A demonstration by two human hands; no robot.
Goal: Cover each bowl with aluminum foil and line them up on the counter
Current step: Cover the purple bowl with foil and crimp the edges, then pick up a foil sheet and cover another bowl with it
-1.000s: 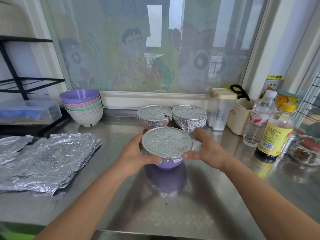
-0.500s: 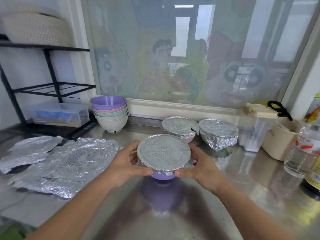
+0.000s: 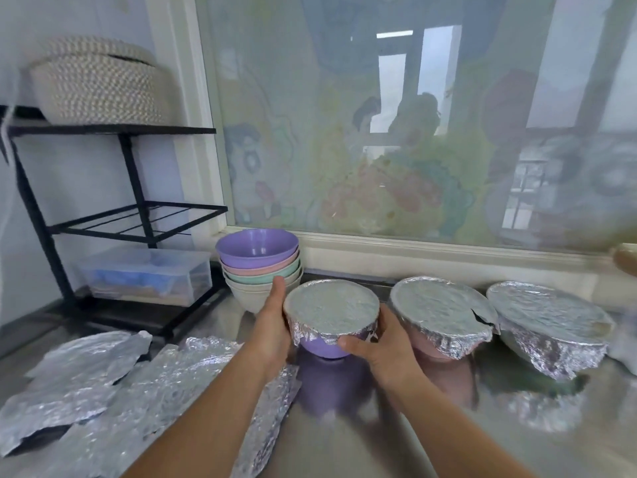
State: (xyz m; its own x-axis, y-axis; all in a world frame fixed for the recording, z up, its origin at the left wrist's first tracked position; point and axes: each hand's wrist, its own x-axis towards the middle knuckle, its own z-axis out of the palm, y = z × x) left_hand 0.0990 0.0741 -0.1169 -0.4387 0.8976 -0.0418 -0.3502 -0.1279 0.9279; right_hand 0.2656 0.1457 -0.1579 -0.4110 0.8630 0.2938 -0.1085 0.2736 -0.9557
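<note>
Foil sheets loose on counter, 8 o'clock. Left hand and right hand grasp foil-covered purple bowl, frame centre. Pink covered bowl, then third covered bowl, at its 3. Bare bowl stack at its 11.

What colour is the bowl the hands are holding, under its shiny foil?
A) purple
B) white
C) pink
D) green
A: purple shows below the crimped edge of the foil on the bowl held between the left hand and the right hand.
</note>
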